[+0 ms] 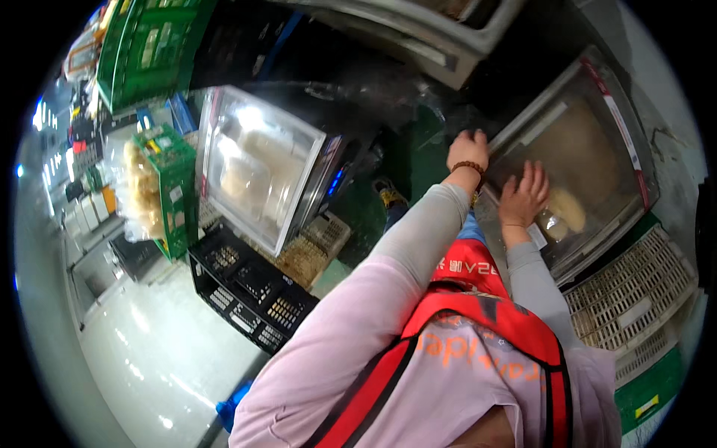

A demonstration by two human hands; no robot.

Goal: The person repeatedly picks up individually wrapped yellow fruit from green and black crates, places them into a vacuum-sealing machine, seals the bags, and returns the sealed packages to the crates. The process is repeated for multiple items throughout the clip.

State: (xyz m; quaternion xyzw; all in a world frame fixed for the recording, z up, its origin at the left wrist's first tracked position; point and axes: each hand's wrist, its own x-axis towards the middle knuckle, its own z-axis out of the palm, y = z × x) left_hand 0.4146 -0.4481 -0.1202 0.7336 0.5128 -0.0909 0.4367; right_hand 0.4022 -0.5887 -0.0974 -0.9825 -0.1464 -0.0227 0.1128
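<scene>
My right hand [524, 199] lies flat on the clear lid [594, 140] of a chamber vacuum sealer, its fingers a little apart. Beneath that lid, near the hand, is a pale yellowish item [567, 208] in clear plastic; glare and the tinted lid blur it. My left hand [469, 151], with a beaded bracelet at the wrist, is beside the lid's left edge with its fingers bent. Whether it grips the edge cannot be made out. To the left, a second sealer's clear lid [280, 162] covers pale bagged items [246, 182]. Blue digits glow on its panel [336, 182].
A black plastic crate [252, 285] and a green crate [179, 190] with bagged pale goods [140, 190] stand left. Stacked slatted baskets [633, 297] are at right. Another green crate [159, 50] is upper left. My shoe [389, 193] is on the green floor between the machines.
</scene>
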